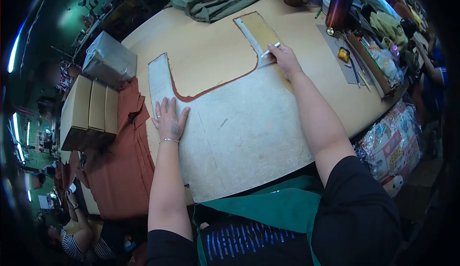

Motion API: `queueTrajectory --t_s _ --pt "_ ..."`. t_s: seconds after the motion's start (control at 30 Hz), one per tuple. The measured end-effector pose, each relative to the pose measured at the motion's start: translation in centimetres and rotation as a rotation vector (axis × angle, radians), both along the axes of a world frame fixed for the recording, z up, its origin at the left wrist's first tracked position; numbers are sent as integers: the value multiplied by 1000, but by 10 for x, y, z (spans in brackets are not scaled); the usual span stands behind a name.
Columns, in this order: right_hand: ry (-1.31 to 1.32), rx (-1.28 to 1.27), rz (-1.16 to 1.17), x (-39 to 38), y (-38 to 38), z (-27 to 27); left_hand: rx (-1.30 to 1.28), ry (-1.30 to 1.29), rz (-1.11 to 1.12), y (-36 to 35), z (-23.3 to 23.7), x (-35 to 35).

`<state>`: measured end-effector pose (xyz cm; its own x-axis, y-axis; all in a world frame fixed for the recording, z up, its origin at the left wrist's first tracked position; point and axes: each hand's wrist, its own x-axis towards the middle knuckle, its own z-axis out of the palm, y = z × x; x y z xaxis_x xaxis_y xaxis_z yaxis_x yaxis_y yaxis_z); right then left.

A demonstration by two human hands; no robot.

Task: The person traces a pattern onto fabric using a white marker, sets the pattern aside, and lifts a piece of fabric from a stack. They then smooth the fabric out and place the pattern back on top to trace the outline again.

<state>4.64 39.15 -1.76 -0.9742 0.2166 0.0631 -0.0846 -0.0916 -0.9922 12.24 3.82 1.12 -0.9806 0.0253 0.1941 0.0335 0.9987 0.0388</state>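
A large pale grey pattern piece (pixel 244 132) lies flat on the table, with two strap-like arms and a curved cut-out between them. Reddish-brown fabric (pixel 216 88) peeks out as a narrow strip along the cut-out. My left hand (pixel 169 121) presses flat on the left part of the pattern piece, fingers spread. In my right hand (pixel 286 62) is a slim white pen (pixel 271 50), its tip at the inner edge of the right arm near the curve. A yellowish patch (pixel 262 28) covers part of that arm.
Folded reddish-brown fabric (pixel 120 179) and cardboard boxes (pixel 76 105) are on the left. Green cloth (pixel 218 0) lies at the far edge. A dark flask (pixel 339 5), pens and a tray (pixel 371 67) of supplies stand on the right. Other people sit around the room.
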Motion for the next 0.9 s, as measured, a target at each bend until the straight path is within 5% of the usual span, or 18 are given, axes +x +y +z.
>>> queueTrajectory --t_s 0.17,0.37,0.5,0.6,0.9 --pt "0 356 0 8 -10 9 272 19 -548 91 0 22" --pt "166 806 8 10 -18 11 138 -202 -623 190 8 41" --pt "161 804 41 4 -16 12 125 -216 -620 190 4 41" --pt "-141 808 209 -11 -11 32 134 -212 -617 191 5 40" --pt "-117 1069 231 -101 -14 43 250 -257 -648 184 9 35"
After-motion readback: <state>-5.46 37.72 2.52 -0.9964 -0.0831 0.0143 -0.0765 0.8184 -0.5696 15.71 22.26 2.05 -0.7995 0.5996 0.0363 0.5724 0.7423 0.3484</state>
